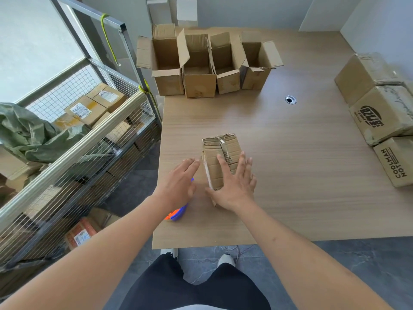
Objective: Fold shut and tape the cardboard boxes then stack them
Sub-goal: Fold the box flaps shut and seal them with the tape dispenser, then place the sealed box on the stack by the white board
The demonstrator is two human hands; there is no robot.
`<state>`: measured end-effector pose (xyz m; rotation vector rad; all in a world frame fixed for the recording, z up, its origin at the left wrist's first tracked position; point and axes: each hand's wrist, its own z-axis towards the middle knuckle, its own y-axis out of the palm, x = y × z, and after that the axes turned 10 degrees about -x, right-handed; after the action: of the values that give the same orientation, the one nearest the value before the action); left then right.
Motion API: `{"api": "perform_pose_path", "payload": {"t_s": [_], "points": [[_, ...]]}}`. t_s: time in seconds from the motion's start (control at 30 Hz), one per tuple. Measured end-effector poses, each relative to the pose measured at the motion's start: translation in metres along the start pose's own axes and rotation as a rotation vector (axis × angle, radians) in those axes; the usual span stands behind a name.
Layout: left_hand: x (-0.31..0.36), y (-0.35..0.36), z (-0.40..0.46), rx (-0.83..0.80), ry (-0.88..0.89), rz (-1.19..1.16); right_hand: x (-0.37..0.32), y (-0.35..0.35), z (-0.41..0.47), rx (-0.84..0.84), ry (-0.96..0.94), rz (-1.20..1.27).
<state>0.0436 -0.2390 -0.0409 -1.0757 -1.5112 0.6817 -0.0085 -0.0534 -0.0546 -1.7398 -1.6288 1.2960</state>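
A small closed cardboard box (220, 151) with tape along its top seam stands on the wooden table (290, 175) near the front edge. My right hand (234, 184) rests flat on its near top with straight, spread fingers. My left hand (178, 184) hovers just left of the box, fingers straight, touching nothing I can see. Beneath that hand lies a blue and orange tape dispenser (176, 214), mostly hidden. Several open empty boxes (199, 63) stand in a row at the table's far left. Closed taped boxes (380, 104) lie together at the right edge.
A metal wire cage cart (78, 142) full of parcels and a green bag stands close to the table's left side. A round cable hole (290, 99) sits in the table top. White boxes (178, 12) stand against the far wall.
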Motion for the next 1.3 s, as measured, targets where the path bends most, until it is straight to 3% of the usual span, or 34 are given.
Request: {"api": "perform_pose_path", "payload": {"t_s": [0.13, 0.4, 0.7, 0.9, 1.3], "points": [[-0.01, -0.005, 0.006, -0.044, -0.028, 0.007, -0.007, 0.005, 0.007, 0.2, 0.08, -0.035], [-0.024, -0.028, 0.021, -0.103, -0.028, 0.077, -0.026, -0.018, 0.023, 0.117, 0.187, -0.059], [-0.019, -0.095, 0.038, -0.081, 0.053, 0.148, -0.058, -0.068, -0.003, 0.191, 0.272, 0.023], [0.007, -0.154, 0.047, -0.086, 0.146, 0.201, -0.083, -0.12, -0.027, 0.258, 0.321, 0.08], [0.109, -0.234, 0.052, 0.102, 0.242, 0.304, -0.07, -0.231, -0.101, 0.441, 0.326, 0.072]]}}
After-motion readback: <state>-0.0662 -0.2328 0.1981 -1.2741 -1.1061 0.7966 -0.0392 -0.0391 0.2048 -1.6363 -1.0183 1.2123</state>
